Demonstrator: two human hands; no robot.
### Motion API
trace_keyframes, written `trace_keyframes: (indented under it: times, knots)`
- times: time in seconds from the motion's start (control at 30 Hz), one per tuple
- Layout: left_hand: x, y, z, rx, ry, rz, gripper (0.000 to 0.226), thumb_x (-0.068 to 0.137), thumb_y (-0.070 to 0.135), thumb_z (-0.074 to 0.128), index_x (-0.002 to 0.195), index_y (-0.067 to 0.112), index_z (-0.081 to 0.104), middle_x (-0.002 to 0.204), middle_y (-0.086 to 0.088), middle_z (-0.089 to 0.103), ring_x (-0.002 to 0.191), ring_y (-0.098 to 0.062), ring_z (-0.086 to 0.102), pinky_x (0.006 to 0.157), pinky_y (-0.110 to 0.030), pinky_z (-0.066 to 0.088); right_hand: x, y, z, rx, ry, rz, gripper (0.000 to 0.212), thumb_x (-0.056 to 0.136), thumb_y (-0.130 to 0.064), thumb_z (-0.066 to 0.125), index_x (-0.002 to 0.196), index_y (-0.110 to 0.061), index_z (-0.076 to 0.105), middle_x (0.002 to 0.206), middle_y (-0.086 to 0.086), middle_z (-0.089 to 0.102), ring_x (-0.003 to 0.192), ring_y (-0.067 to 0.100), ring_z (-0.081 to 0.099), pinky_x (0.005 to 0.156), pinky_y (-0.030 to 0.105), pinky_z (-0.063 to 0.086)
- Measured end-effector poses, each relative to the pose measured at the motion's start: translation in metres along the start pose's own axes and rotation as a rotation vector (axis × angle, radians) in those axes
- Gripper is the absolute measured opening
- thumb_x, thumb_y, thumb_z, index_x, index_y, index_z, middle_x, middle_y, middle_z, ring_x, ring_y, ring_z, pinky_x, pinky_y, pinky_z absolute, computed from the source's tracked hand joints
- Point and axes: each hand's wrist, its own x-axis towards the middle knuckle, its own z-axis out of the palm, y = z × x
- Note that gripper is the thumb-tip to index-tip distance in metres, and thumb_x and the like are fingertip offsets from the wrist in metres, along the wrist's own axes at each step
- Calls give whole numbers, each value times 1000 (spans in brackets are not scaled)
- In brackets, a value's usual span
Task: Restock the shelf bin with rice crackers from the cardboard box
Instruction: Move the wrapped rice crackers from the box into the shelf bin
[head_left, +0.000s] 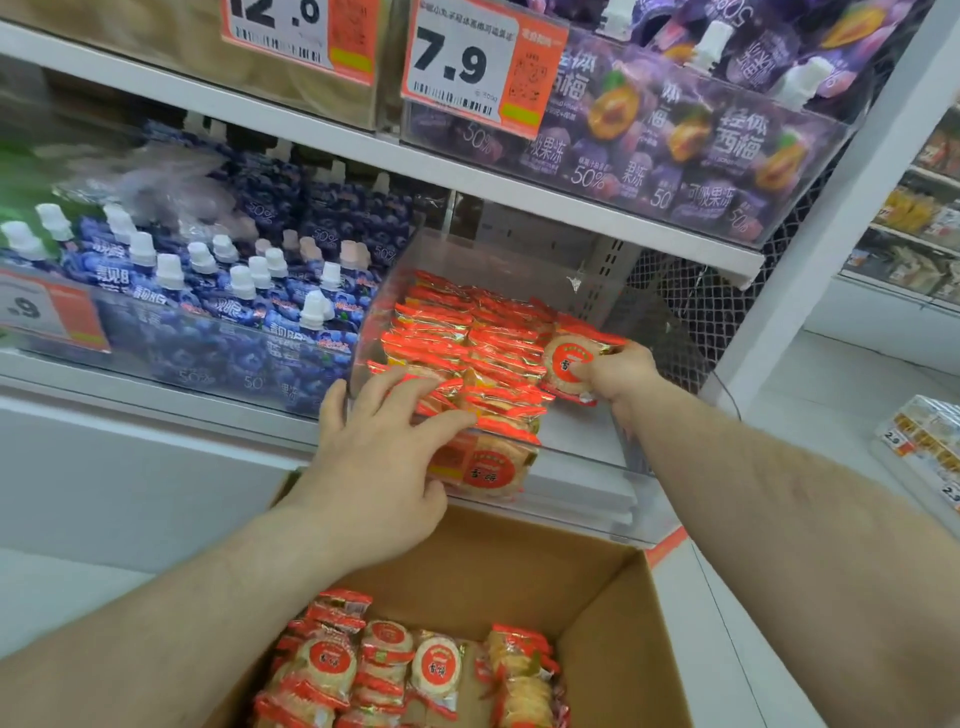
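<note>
Both arms are up at the shelf. The right hand (615, 374) pinches a rice cracker packet (566, 364) between thumb and curled fingers, holding it upright at the right end of the clear shelf bin (587, 457), just beside the rows of red-wrapped packets (467, 343) already stacked inside. The left hand (384, 447) reaches over the bin's front lip, fingers spread and lightly bent, fingertips resting on the front packets on the left side; it grips nothing that I can make out. Down below, right under both forearms, the cardboard box (608, 613) sits open with more cracker packets (415, 670) heaped at the bottom, well apart from either hand. To the left of the bin, blue spouted pouches (218, 291) fill the neighbouring tray; purple pouches (691, 140) line the shelf above, behind a 7.9 price tag (467, 62).
</note>
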Motion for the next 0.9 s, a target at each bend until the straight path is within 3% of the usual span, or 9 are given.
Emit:
trace_keyframes:
  times: [0.07, 0.13, 0.23, 0.37, 0.5, 0.6, 0.7, 0.9]
  knots:
    - [1, -1, 4, -47, 31, -5, 57, 68, 29, 58, 123, 42, 52, 142, 0, 44, 138, -22, 19, 109, -66, 13, 27, 8, 10, -35, -116, 11, 44, 64, -10, 88, 100, -4, 63, 96, 5, 70, 85, 25, 70, 86, 44, 57]
    - [2, -3, 9, -68, 68, -3, 53, 65, 27, 60, 117, 41, 55, 136, 0, 50, 135, -23, 25, 107, -67, 17, 52, 19, 20, -57, -187, 15, 58, 53, -21, 94, 100, -5, 64, 102, 2, 72, 84, 27, 72, 83, 47, 58]
    - [3, -4, 12, -78, 103, -10, 51, 66, 27, 61, 114, 42, 55, 135, 2, 50, 135, -23, 26, 108, -65, 16, 38, 11, 22, -140, -89, 13, 49, 62, -24, 90, 99, -6, 62, 98, 3, 68, 90, 21, 66, 85, 39, 57]
    - [2, -3, 13, -85, 121, -18, 50, 65, 29, 58, 114, 42, 55, 133, 1, 52, 133, -22, 26, 109, -63, 16, 20, 5, 25, -168, 44, 20, 46, 72, -24, 85, 106, -1, 64, 101, 8, 68, 97, 25, 65, 88, 38, 55]
    - [2, -1, 12, -111, 114, -42, 49, 66, 29, 57, 113, 43, 55, 134, 1, 52, 134, -23, 26, 110, -61, 12, 19, 5, 27, -136, -23, 28, 40, 77, -12, 80, 110, -3, 60, 103, 8, 67, 96, 25, 63, 80, 34, 53]
    - [3, 0, 11, -115, 97, -55, 48, 67, 30, 56, 112, 44, 57, 135, 2, 51, 135, -24, 25, 111, -61, 9, 15, 4, 27, -91, -101, 32, 28, 80, 0, 73, 101, -8, 58, 102, 8, 67, 96, 25, 64, 86, 38, 55]
    - [3, 2, 9, -108, 73, -65, 49, 69, 33, 52, 116, 45, 56, 140, 5, 46, 138, -21, 19, 114, -58, 4, 11, 3, 24, -32, -195, 36, 29, 76, 5, 74, 91, -12, 57, 100, 9, 69, 98, 29, 66, 92, 47, 53]
    - [1, 3, 2, -84, 20, -69, 50, 79, 32, 57, 126, 50, 50, 149, 10, 33, 143, -18, 6, 115, -56, -6, 6, 0, 14, 13, -214, 54, 40, 70, 6, 76, 105, -5, 58, 103, 12, 69, 99, 29, 66, 92, 46, 53]
